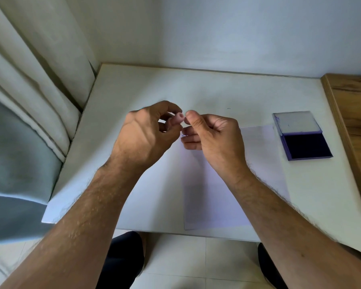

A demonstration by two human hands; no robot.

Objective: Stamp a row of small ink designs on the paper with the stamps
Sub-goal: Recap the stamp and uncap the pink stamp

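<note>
One small stamp [179, 117] (pink, cylindrical), pinched.

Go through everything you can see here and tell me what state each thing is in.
Stamp: lifted, pinched by left hand.
Right hand: fingers curled beside the stamp; contact unclear.
Ink pad: lid open, flat on table.
Paper: flat; small mark near top-left corner.

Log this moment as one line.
left hand: holds pink stamp | right hand: at stamp | ink pad: open | paper: on table
</note>
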